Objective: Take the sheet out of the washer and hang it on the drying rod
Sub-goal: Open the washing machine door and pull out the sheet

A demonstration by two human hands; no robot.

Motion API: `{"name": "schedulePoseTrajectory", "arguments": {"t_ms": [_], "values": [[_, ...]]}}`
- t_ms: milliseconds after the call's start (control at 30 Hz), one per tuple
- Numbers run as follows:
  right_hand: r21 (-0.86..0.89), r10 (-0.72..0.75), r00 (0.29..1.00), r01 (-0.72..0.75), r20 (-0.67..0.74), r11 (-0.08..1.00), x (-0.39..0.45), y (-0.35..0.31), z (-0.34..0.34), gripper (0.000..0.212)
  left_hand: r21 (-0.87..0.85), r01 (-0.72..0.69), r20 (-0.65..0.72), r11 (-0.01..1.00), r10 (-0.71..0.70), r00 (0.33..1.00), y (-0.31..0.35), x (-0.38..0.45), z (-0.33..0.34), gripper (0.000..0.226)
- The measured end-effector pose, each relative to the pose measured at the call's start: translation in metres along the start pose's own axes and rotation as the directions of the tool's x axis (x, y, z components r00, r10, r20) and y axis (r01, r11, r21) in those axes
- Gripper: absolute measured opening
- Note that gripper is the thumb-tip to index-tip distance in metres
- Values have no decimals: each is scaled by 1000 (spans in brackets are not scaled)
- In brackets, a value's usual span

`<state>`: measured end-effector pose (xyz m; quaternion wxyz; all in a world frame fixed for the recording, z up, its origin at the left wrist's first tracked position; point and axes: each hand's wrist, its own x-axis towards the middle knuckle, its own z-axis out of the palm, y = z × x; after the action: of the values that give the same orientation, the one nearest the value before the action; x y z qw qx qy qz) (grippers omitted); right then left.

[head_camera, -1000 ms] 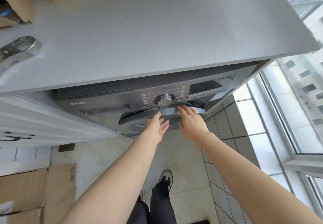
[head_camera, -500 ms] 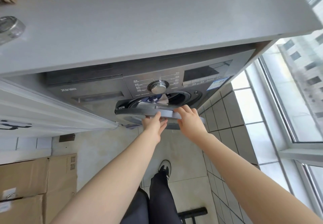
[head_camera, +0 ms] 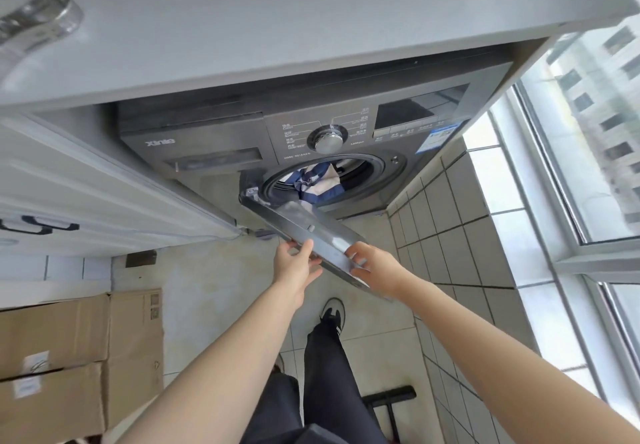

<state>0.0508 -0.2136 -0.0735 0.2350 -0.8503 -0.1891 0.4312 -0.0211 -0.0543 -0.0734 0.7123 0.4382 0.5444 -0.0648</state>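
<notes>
Grey washer [head_camera: 221, 138] door [head_camera: 308, 232] swung wide — left hand [head_camera: 294, 267] and right hand [head_camera: 375, 267] gripping its edge — striped sheet [head_camera: 317, 183] at drum mouth.

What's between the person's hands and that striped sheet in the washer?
In the head view, the open door lies between: both the left hand and right hand hold its edge, and the sheet sits in the drum beyond.
</notes>
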Motion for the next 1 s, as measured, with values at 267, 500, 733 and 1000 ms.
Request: {"name": "schedulePoseTrajectory", "arguments": {"t_ms": [267, 500, 733, 1000], "values": [[183, 47, 999, -45, -11, 982, -33, -26, 71, 34, 108, -89, -6, 990, 90, 996, -20, -15, -57, 27], [220, 51, 990, -20, -133, 975, -51, -61, 143, 35, 287, -210, 59, 934, 202, 978, -39, -10, -112, 38], [239, 58, 985, -17, -165, 971, -51, -101, 201, 38, 430, -315, 134, 846, 286, 949, -33, -9, -169, 47], [245, 57, 995, -34, -87, 969, -42, -145, 250, 47, 415, -355, 183, 838, 305, 935, -17, -8, -225, 42]]}}
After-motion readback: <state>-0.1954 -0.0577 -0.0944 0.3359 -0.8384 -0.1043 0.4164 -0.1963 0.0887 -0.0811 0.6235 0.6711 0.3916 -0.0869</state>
